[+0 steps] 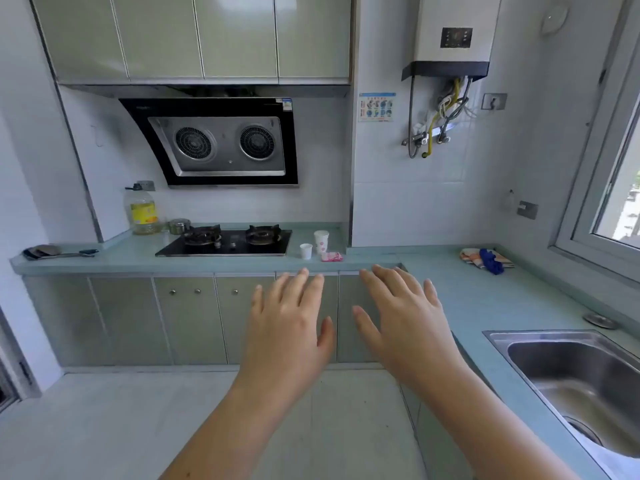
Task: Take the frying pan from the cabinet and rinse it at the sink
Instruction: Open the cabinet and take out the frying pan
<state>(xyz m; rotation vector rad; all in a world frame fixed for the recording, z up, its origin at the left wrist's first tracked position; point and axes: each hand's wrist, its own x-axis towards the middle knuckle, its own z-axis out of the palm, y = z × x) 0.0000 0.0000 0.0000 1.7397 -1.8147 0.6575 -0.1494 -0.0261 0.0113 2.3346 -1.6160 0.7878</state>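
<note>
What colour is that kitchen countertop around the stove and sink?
A pale blue-green, plain and unpatterned; the countertop shows best in the head view.

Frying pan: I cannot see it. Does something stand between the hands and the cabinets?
Nothing visible lies between the left hand, the right hand and the lower cabinet doors. The doors are shut and hide whatever is inside.

My left hand [289,327] and right hand [401,320] are out flat at centre, side by side, fingers spread, holding nothing. Closed lower cabinet doors [188,320] behind them, 9 to 12 o'clock. Gas hob [225,242] at 11 o'clock. Steel sink [502,337] at 4 o'clock.
</note>
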